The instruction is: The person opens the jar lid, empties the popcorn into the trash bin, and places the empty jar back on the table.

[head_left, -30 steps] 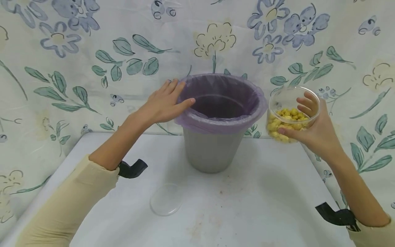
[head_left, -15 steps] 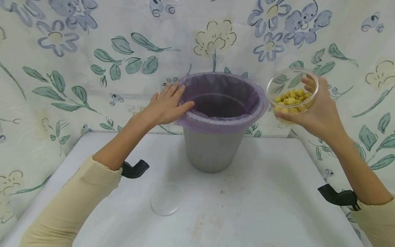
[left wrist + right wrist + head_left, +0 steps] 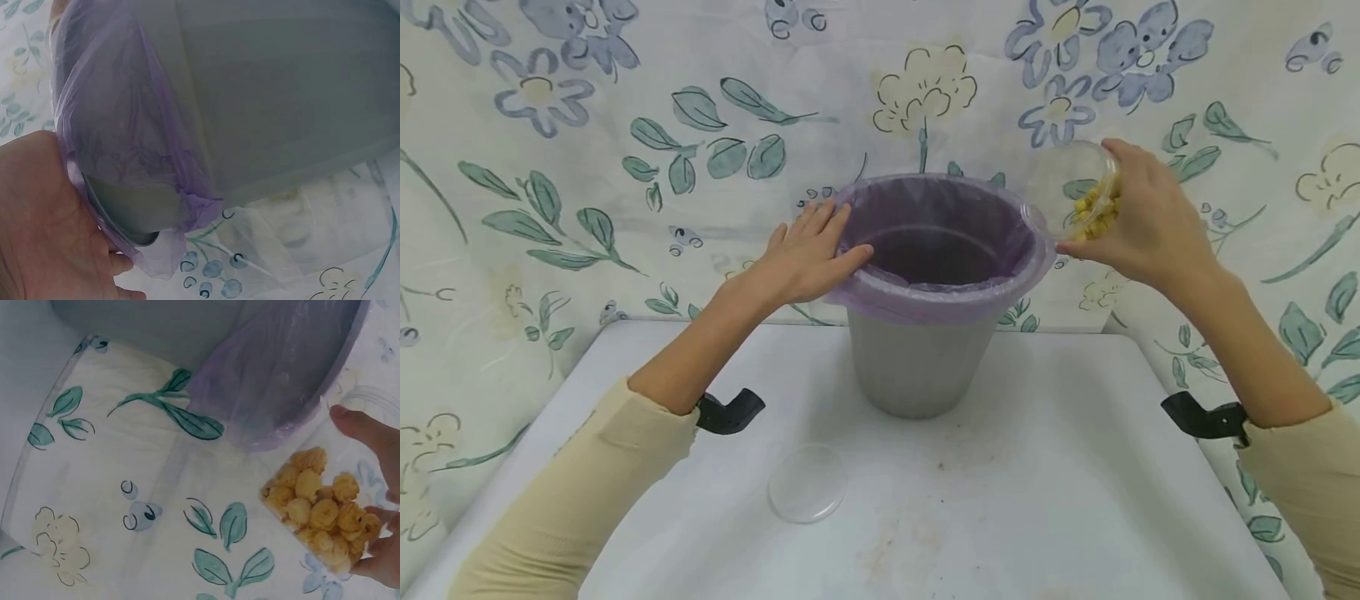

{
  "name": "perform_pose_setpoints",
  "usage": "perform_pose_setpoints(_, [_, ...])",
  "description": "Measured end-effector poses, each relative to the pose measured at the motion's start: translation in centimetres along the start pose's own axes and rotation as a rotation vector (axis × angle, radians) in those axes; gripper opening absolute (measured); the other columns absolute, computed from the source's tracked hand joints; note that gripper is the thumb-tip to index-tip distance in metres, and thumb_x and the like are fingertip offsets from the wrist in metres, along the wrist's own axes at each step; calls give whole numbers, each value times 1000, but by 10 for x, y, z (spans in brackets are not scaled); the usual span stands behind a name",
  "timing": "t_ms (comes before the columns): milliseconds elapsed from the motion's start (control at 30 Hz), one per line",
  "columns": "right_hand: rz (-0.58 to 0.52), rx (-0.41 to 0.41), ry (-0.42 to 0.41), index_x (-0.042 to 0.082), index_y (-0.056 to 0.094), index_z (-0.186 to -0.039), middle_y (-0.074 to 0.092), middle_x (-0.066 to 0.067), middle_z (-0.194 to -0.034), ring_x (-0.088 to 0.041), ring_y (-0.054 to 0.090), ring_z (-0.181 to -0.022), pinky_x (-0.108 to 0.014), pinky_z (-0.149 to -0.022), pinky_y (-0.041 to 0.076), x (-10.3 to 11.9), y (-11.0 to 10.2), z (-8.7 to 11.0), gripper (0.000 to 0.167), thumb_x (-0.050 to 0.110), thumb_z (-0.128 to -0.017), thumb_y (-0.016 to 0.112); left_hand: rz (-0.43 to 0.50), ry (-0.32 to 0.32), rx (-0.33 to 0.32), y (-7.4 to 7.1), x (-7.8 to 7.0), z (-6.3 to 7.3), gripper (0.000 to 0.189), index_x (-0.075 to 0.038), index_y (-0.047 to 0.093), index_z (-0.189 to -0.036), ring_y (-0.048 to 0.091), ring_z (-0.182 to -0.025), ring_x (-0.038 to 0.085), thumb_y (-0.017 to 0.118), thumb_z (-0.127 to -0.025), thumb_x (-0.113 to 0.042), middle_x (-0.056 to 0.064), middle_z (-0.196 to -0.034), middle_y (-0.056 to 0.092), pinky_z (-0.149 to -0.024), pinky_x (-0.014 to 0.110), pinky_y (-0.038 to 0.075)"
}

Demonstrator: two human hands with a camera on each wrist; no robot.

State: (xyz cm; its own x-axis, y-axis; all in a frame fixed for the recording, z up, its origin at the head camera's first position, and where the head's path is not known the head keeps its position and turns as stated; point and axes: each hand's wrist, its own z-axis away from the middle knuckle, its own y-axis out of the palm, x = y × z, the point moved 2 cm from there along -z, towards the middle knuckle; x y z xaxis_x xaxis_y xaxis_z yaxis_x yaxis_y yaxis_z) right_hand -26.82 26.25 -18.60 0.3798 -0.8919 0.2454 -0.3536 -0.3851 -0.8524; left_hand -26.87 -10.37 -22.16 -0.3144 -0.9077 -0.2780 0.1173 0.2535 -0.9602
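Observation:
A grey bin lined with a purple plastic bag stands at the back of the table. My left hand rests on the bin's left rim with its fingers straight; the left wrist view shows the palm against the bagged edge. At the right rim, my right hand grips a clear plastic jar, tipped over with its mouth toward the bin. Yellow popcorn lies in the bottom of the jar, as the right wrist view shows.
A round clear lid lies flat on the white table, in front of the bin and to its left. Brownish crumbs are scattered near the table's middle. A floral cloth hangs behind.
My right hand has raised the jar, carried it left to the bin's rim and tilted it over from nearly upright. The left hand has stayed on the rim.

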Motion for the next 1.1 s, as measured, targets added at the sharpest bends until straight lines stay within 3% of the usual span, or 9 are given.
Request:
perform_pose_setpoints(367, [123,3,-56,4,24,-154,38,-29,-148,-49,33,-136,-63,-110,27,2,1,-13,112,27,-68,94,-4,-5,-2,0,-1,-1,79,-1,3,-159,-8,-151,34,32,-105,-51,18,-165,-3,-115,61,-3])
perform_pose_setpoints(633, [218,-33,-184,1,31,-150,43,-27,-144,-47,37,-133,-56,-113,26,9,7,-19,107,26,-67,95,-11,-8,-3,0,-2,-1,79,-2,2,-159,-8,-151,34,31,-105,-51,17,-165,-3,-115,61,-2])
perform_pose_setpoints(833, [265,-66,-250,-1,35,-147,47,-28,-137,-47,41,-128,-56,-108,32,12,9,-21,107,24,-64,96,-1,-7,3,0,-2,-1,80,-2,1,-159,-10,-151,33,31,-105,-52,17,-166,-5,-115,61,-4])
perform_pose_setpoints(1100, [319,-106,-335,-2,39,-142,49,-28,-133,-48,42,-126,-57,-109,29,17,11,-24,104,23,-60,98,-9,-16,3,0,-2,-1,80,-2,1,-159,-10,-151,33,31,-104,-52,17,-166,-5,-115,61,-5])
